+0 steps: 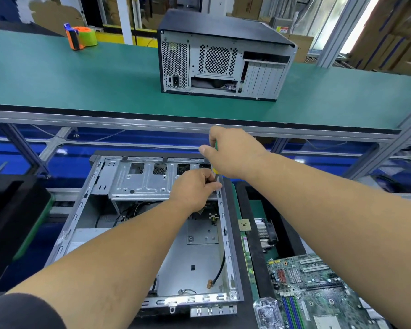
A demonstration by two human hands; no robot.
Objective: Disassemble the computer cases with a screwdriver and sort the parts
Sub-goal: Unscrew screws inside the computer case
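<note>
Two cases: open case [138, 233] (near), closed case [223, 65]; right hand [233, 153] clamps screwdriver [215, 170], left hand [195, 188] pinches its shaft.

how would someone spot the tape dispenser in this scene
Look at the long green conveyor belt running across the back. Near its far left edge, left of the closed black computer case, sits the tape dispenser, the only bright orange and lime-green thing there.

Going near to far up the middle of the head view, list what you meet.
Open computer case → left hand at the screwdriver shaft → right hand on its handle → green conveyor belt → closed computer case.
</note>
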